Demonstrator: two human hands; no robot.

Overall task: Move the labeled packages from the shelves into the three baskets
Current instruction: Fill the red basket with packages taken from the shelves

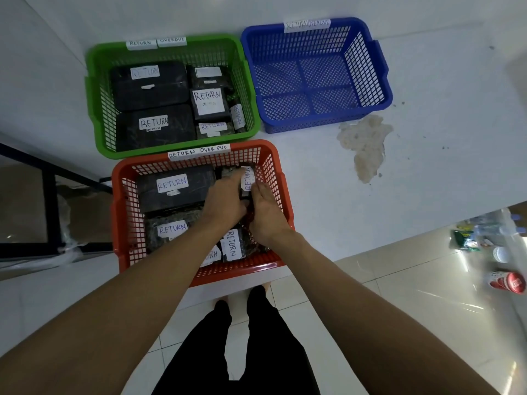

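Observation:
Both my hands reach into the orange basket [125, 195] nearest me. My left hand [224, 199] and my right hand [266, 215] together hold a dark package with a white RETURN label [247, 178] at the basket's right side, fingers curled around it. Several other black packages labelled RETURN [174, 186] lie in this basket. The green basket [97, 109] behind it holds several RETURN packages [151, 86]. The blue basket [379, 81] at the back right has nothing in it. Each basket carries a paper tag reading RETURN OVERDUE.
The baskets stand on a white surface with a brownish stain [365, 143] to the right. A dark shelf frame [51, 192] is at the left. Bottles and a red can [507, 282] lie on the tiled floor at the right. My legs show below.

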